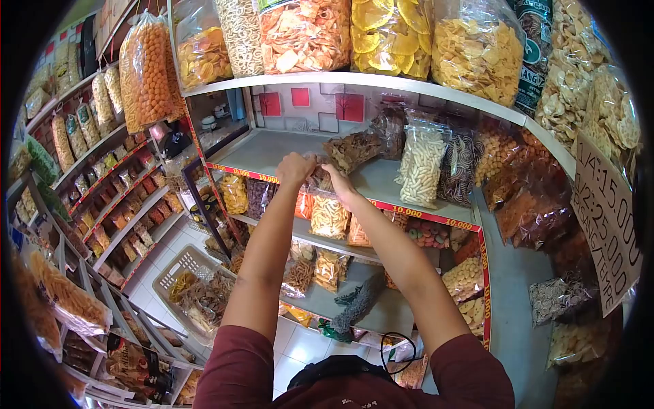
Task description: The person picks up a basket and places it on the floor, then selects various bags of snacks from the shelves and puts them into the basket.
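Observation:
Both my arms reach up to a grey shelf (pixel 272 151) with a red price strip. My left hand (pixel 295 168) and my right hand (pixel 335 178) grip the near end of a clear bag of dark brown snacks (pixel 351 150) that lies on the shelf. The bag's far end points toward the upright packets at the back. A clear bag of white stick snacks (pixel 421 163) stands just right of it, beside dark ring-shaped snacks (pixel 458 167).
Large bags of yellow and orange chips (pixel 392 34) fill the shelf above. Lower shelves hold small snack packets (pixel 329 217). A white basket of packets (pixel 194 290) sits on the floor at left. A handwritten price sign (pixel 606 225) hangs at right. A duster (pixel 354 307) lies on a low shelf.

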Tool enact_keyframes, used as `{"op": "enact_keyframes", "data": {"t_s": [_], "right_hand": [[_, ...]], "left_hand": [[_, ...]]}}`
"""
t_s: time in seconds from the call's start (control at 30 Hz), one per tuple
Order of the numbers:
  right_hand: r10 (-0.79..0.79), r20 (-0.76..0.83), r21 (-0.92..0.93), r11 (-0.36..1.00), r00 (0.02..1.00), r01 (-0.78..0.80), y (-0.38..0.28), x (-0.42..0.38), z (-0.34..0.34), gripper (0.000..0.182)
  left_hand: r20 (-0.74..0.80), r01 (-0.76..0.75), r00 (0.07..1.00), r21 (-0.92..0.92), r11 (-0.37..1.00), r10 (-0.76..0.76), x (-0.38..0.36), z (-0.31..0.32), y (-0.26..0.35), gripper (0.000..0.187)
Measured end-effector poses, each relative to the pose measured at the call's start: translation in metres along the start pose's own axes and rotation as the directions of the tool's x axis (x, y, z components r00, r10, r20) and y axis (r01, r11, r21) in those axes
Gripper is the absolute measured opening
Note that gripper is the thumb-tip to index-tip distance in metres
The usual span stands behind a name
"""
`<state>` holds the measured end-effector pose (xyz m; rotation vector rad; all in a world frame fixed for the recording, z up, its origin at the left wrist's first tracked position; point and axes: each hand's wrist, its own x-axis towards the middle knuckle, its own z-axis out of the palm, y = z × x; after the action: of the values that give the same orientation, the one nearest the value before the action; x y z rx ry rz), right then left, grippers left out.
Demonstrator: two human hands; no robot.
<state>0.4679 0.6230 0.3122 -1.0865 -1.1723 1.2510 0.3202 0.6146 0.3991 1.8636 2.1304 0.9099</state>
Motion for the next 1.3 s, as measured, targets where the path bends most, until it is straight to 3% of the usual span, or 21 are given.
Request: {"op": "enact_keyframes", "data": {"t_s": [0.1,0.3,0.4,0.5,0.63,0.73,0.83,0.87,1.0,1.03,1.1,1.23,1.3], "right_hand": [[-0.060,-0.010,-0.084,0.995,0.998,0.059,0.006,0.006,0.002,0.088],[-0.111,0.130,-0.212,0.968,0.985,0.137,0.007,0.001,-0.004,0.085],[-0.176,0.036,-0.178,0.967,0.984,0.180,0.024,0.016,0.005,0.064],[-0.218,0.108,-0.169,0.957,0.970,0.234,0.028,0.029,0.004,0.086],[-0.258,0.094,-0.203,0.941,0.962,0.272,0.012,0.005,0.011,0.082],[-0.259,0.159,-0.065,0.960,0.953,0.272,0.019,0.009,0.015,0.080],[-0.349,0.164,-0.063,0.930,0.923,0.363,0.032,0.026,0.023,0.079],[-0.384,0.128,-0.194,0.895,0.914,0.403,0.037,0.033,0.026,0.079],[-0.465,0.178,-0.115,0.865,0.867,0.488,0.032,0.032,0.044,0.077],[-0.486,0.165,-0.178,0.842,0.858,0.510,0.016,0.011,0.050,0.075],[-0.493,0.255,-0.031,0.856,0.832,0.516,0.040,0.046,0.065,0.076],[-0.416,0.354,0.199,0.909,0.838,0.367,0.043,0.030,0.112,0.083],[-0.463,0.346,0.028,0.874,0.816,0.484,0.062,0.040,0.145,0.082]], "left_hand": [[-0.022,0.011,1.000,0.022,1.000,-0.010,-0.006,-0.003,0.000,0.067],[-0.034,0.027,0.999,0.027,0.999,-0.026,-0.012,-0.007,-0.012,0.065],[-0.035,0.023,0.999,-0.005,1.000,-0.023,-0.007,-0.002,-0.025,0.073],[-0.044,0.022,0.999,-0.033,0.999,-0.023,-0.002,0.001,-0.035,0.077],[-0.084,0.018,0.996,-0.068,0.998,-0.023,-0.003,0.002,-0.045,0.078],[-0.113,0.003,0.994,-0.095,0.995,-0.014,-0.007,0.000,-0.051,0.078],[-0.172,-0.037,0.985,-0.153,0.988,0.010,-0.003,0.002,-0.064,0.076],[-0.195,-0.055,0.981,-0.175,0.983,0.020,-0.001,0.003,-0.070,0.075],[-0.280,-0.173,0.955,-0.267,0.948,0.095,0.020,0.010,-0.103,0.072],[-0.278,-0.166,0.957,-0.272,0.948,0.088,0.020,0.005,-0.108,0.072],[-0.272,-0.140,0.960,-0.281,0.949,0.061,0.016,-0.005,-0.122,0.074],[-0.234,-0.094,0.972,-0.359,0.928,0.008,-0.004,-0.031,-0.163,0.076],[-0.265,-0.083,0.964,-0.333,0.939,-0.009,-0.005,-0.041,-0.198,0.077]]}}
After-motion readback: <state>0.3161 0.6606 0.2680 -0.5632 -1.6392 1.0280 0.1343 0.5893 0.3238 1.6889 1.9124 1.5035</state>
